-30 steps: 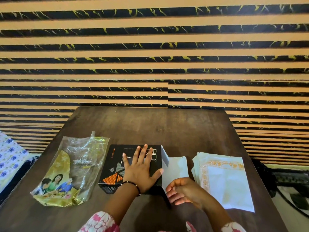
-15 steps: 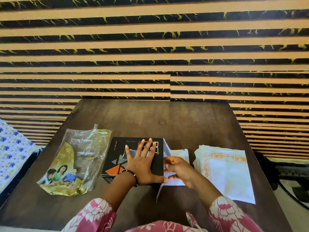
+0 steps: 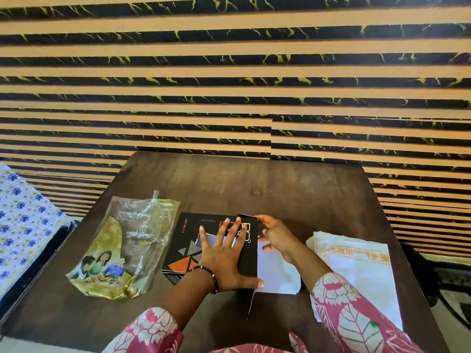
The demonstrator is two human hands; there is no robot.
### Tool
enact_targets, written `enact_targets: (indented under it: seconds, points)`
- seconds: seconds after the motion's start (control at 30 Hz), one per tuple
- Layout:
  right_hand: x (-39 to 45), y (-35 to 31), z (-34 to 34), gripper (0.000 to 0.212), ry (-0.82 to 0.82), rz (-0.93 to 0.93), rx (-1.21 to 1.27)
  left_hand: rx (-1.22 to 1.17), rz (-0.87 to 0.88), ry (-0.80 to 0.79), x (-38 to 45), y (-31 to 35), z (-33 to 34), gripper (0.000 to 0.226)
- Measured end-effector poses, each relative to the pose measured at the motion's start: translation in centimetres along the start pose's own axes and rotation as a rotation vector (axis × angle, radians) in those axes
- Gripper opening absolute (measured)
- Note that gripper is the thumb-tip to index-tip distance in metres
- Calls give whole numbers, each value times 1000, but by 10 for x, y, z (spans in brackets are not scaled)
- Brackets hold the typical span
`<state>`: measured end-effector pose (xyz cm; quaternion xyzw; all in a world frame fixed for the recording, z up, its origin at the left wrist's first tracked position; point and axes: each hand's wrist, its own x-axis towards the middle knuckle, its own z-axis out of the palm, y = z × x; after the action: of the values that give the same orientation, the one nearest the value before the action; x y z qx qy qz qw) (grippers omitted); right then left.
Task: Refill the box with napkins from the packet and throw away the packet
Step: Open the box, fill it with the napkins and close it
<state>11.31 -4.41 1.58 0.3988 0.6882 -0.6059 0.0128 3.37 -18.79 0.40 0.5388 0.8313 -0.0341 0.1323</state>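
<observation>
A black box (image 3: 187, 240) with orange and grey triangles lies flat on the dark wooden table (image 3: 242, 184). My left hand (image 3: 224, 256) presses on its top, fingers spread. My right hand (image 3: 276, 235) is at the box's open right end, fingers on a small black side flap. The large white flap (image 3: 276, 271) lies open on the table beside it. The emptied gold and clear plastic packet (image 3: 122, 243) lies left of the box. A stack of white napkins (image 3: 356, 266) with an orange border sits to the right, partly hidden by my right sleeve.
A striped black and tan wall stands right behind the table. A blue-flowered cloth (image 3: 23, 225) covers something low at the left. Dark cables (image 3: 456, 299) lie on the floor at the right.
My right hand moved up from the near side of the white flap to the box's far right corner and took the black side flap. The left hand stayed on the box.
</observation>
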Motion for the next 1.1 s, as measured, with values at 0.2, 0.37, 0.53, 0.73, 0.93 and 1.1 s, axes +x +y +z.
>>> enact_targets:
  seconds: [0.2, 0.37, 0.53, 0.73, 0.93, 1.1]
  points:
    - [-3, -2, -10, 34, -113, -14, 4, -9, -15, 24, -1, 2, -2, 120]
    - [-14, 7, -21, 39, 7, -86, -40, -39, -17, 85, -5, 3, -2, 115]
    - [-55, 30, -39, 39, 210, -191, -192, -108, -39, 176, -6, 5, 2, 101]
    - [-94, 102, -58, 78, 388, -28, -456, -244, -88, 353, 3, 16, -8, 66]
    - [-94, 154, -34, 124, 434, 101, -1023, -187, -46, 279, 13, 28, -1, 71]
    - [-88, 145, -31, 112, 431, 167, -1055, -168, -49, 264, 15, 26, 0, 74]
